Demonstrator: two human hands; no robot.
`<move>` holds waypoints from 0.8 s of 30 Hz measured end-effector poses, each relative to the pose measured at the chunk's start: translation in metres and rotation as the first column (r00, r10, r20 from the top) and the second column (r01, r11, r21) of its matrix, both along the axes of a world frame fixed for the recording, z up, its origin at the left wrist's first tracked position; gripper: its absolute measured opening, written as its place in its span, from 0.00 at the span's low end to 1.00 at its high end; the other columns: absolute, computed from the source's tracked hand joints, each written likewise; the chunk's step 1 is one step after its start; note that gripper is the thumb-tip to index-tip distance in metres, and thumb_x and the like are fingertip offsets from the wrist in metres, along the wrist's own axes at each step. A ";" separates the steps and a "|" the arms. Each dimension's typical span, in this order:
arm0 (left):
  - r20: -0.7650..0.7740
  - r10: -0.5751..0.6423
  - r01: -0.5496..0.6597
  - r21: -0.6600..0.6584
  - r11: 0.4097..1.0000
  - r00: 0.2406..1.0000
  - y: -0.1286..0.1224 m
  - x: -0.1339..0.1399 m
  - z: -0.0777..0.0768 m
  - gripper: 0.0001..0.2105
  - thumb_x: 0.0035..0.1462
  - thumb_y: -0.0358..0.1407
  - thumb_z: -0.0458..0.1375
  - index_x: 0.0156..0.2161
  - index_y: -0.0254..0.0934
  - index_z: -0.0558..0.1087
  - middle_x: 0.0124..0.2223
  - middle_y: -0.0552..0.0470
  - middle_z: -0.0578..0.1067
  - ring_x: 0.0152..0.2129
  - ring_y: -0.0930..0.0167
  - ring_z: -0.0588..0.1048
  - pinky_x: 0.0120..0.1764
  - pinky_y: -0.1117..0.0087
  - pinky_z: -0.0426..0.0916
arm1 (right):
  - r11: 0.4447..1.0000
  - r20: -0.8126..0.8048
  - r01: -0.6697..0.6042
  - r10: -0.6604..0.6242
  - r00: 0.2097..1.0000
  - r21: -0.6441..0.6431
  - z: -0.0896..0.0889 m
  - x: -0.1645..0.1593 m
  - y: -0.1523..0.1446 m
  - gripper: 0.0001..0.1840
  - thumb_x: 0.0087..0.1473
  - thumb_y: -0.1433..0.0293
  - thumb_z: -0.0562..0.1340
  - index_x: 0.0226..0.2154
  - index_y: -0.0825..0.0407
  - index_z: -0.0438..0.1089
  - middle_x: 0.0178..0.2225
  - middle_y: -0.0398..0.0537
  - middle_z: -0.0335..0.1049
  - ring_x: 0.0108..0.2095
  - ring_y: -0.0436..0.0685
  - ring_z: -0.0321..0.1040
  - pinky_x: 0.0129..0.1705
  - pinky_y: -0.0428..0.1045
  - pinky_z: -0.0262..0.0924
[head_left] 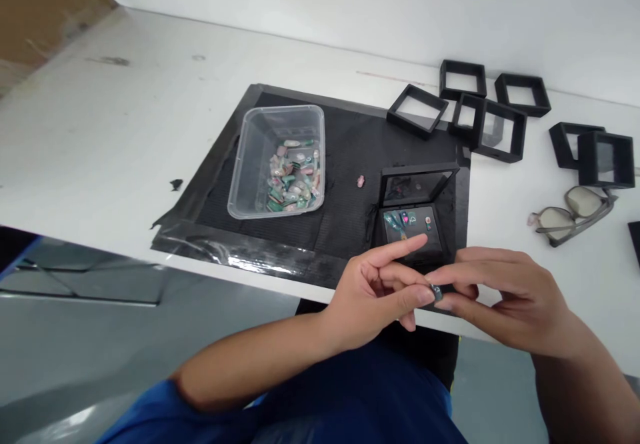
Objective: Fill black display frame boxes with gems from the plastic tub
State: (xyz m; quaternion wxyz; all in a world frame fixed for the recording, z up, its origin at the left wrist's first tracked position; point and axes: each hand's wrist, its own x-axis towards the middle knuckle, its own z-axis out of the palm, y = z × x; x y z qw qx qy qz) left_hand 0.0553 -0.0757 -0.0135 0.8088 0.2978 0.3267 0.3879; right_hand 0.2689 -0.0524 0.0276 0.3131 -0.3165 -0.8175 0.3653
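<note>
Between my two hands is a small dark teal piece with a light mark (437, 292). My left hand (380, 291) pinches it between thumb and a finger, its index finger stretched out. My right hand (505, 291) grips the other side of the piece with thumb and fingertips. Just beyond my hands an opened black case (419, 169) stands with its lid raised; several small colourful pieces (400, 219) lie in its base, partly hidden by my left hand. A tiny pink piece (361, 181) lies on the black mat (343, 144).
A clear plastic tub (250, 164) holding several green, pink and white pieces (295, 181) stands on the mat. Several black frames (500, 131) lie at the back right of the white table (125, 131). Eyeglasses (570, 221) rest near the right side. A cardboard box (45, 17) is at far left.
</note>
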 end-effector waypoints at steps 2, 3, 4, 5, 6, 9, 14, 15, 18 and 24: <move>-0.014 0.024 -0.023 0.045 0.999 1.000 -0.001 0.000 -0.002 0.31 0.55 0.38 0.74 0.63 0.40 0.74 0.34 0.54 0.85 0.18 0.79 0.76 0.24 0.80 0.74 | 1.000 -0.008 0.002 -0.003 1.000 -0.017 -0.001 0.000 0.001 0.12 0.64 0.73 0.66 0.50 0.45 0.76 0.23 0.33 0.60 0.24 0.45 0.58 0.25 0.42 0.57; -0.020 0.045 -0.043 0.092 0.995 0.999 -0.002 0.001 -0.003 0.30 0.55 0.37 0.73 0.62 0.40 0.74 0.34 0.54 0.85 0.18 0.79 0.76 0.24 0.81 0.74 | 1.000 -0.018 0.003 -0.003 1.000 -0.027 -0.002 0.001 0.001 0.12 0.64 0.73 0.67 0.49 0.45 0.76 0.23 0.33 0.60 0.24 0.45 0.59 0.26 0.43 0.57; -0.035 0.075 -0.068 0.163 0.984 0.997 -0.002 0.001 -0.005 0.29 0.56 0.37 0.73 0.62 0.40 0.74 0.34 0.54 0.85 0.19 0.79 0.77 0.24 0.81 0.74 | 0.999 -0.032 0.003 -0.004 0.999 -0.038 -0.003 0.002 0.001 0.12 0.64 0.73 0.67 0.49 0.45 0.76 0.24 0.34 0.61 0.24 0.45 0.59 0.26 0.43 0.58; -0.062 0.115 -0.095 0.264 0.960 0.991 -0.002 0.002 -0.007 0.28 0.57 0.36 0.73 0.61 0.40 0.74 0.35 0.53 0.85 0.20 0.79 0.77 0.25 0.81 0.74 | 0.999 -0.050 0.005 -0.007 0.999 -0.050 -0.004 0.003 0.002 0.12 0.63 0.73 0.67 0.48 0.45 0.76 0.24 0.34 0.62 0.24 0.45 0.60 0.27 0.44 0.59; -0.103 0.169 -0.117 0.391 0.913 0.980 -0.002 0.001 -0.008 0.27 0.58 0.35 0.72 0.61 0.40 0.74 0.35 0.53 0.85 0.21 0.79 0.78 0.26 0.81 0.74 | 0.998 -0.069 0.014 -0.018 0.997 -0.061 -0.005 0.004 0.003 0.12 0.63 0.73 0.67 0.48 0.44 0.76 0.24 0.34 0.63 0.24 0.46 0.61 0.27 0.44 0.60; -0.230 0.414 -0.033 0.842 0.538 0.881 0.000 -0.008 -0.011 0.20 0.61 0.33 0.70 0.57 0.38 0.75 0.34 0.54 0.85 0.24 0.78 0.79 0.30 0.80 0.73 | 0.993 -0.057 0.106 -0.109 0.992 -0.051 -0.010 0.006 0.007 0.13 0.63 0.73 0.67 0.49 0.44 0.75 0.25 0.35 0.64 0.26 0.47 0.63 0.30 0.46 0.63; -0.329 0.696 0.453 0.891 0.006 0.639 0.006 -0.035 -0.012 0.23 0.61 0.54 0.66 0.51 0.36 0.78 0.36 0.52 0.84 0.33 0.69 0.79 0.38 0.68 0.73 | 0.954 0.315 0.233 -0.284 0.906 0.190 -0.022 0.002 0.017 0.09 0.64 0.70 0.64 0.47 0.48 0.77 0.27 0.38 0.67 0.25 0.48 0.64 0.30 0.47 0.62; -0.377 0.717 0.517 0.856 0.027 0.586 0.006 -0.040 -0.012 0.25 0.63 0.55 0.64 0.52 0.36 0.78 0.38 0.50 0.83 0.36 0.67 0.79 0.40 0.66 0.73 | 0.951 0.385 0.218 -0.290 0.876 0.218 -0.024 0.001 0.019 0.10 0.64 0.69 0.63 0.46 0.49 0.77 0.27 0.39 0.69 0.25 0.48 0.65 0.29 0.47 0.62; -0.477 0.776 0.643 0.755 0.124 0.411 0.005 -0.045 -0.012 0.24 0.69 0.53 0.56 0.57 0.36 0.77 0.45 0.45 0.83 0.43 0.62 0.78 0.45 0.62 0.70 | 0.951 0.486 0.173 -0.281 0.828 0.254 -0.025 -0.004 0.021 0.12 0.65 0.67 0.61 0.46 0.51 0.78 0.25 0.40 0.70 0.24 0.49 0.65 0.27 0.47 0.60; -0.546 0.784 0.815 0.572 0.093 0.294 0.004 -0.035 -0.013 0.33 0.73 0.54 0.47 0.67 0.27 0.68 0.70 0.45 0.70 0.67 0.55 0.66 0.67 0.56 0.58 | 0.960 0.478 0.134 -0.241 0.844 0.248 -0.022 -0.002 0.019 0.15 0.66 0.66 0.61 0.51 0.52 0.78 0.26 0.41 0.70 0.25 0.49 0.66 0.27 0.46 0.61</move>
